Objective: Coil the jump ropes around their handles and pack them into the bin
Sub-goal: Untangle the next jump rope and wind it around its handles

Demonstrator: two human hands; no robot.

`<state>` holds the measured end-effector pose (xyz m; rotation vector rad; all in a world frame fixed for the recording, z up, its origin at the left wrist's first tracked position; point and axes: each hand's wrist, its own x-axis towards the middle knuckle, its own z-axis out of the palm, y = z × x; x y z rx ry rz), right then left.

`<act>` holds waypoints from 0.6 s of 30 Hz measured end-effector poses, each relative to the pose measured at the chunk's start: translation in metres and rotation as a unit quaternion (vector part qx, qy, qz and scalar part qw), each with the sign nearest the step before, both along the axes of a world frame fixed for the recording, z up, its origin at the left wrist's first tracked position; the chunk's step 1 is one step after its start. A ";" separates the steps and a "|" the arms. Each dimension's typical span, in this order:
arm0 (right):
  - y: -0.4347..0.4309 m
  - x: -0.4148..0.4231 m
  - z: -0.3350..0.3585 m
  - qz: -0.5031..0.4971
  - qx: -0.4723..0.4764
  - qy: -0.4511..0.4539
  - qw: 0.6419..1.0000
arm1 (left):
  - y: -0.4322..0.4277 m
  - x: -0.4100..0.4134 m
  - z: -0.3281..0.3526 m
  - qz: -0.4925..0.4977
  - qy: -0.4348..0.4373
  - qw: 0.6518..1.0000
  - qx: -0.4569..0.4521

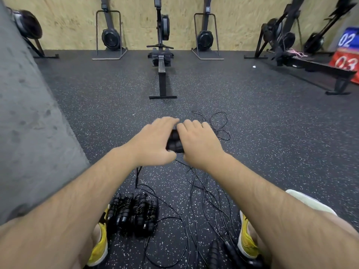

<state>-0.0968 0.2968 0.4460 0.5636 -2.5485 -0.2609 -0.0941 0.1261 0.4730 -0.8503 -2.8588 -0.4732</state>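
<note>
While both hands meet over the speckled floor (272, 133), the left hand (155, 140) and right hand (198, 142) each have their grip clamped on the pair of black handles (174, 141), held side by side between the palms, though motion blur hides exactly how the right fingers lie. The loose cord (196, 191) trails from under the hands toward the person and also loops out beyond them, crossing itself in several places. A stack of coiled ropes (134, 214) lies just beside the left shoe (100, 247); spare handles (215, 251) rest near the other foot. No bin is in view.

The main risk, as I judge it, is the tangle: winding could drag a crossed loop tight into a knot, or pull in cord belonging to the spare handles. A slack first turn could also slip off the handle ends and let the coil spring apart.
</note>
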 end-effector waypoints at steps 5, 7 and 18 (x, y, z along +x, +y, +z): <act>-0.011 0.000 -0.007 0.013 0.006 0.044 0.999 | 0.015 0.001 -0.009 0.056 -0.014 0.992 -0.115; -0.015 0.001 -0.008 0.021 -0.015 0.051 0.998 | 0.014 0.001 -0.011 0.079 -0.002 0.990 -0.115; 0.014 -0.005 0.010 -0.135 -0.570 -0.261 0.767 | -0.006 -0.009 0.012 0.165 0.107 0.980 0.043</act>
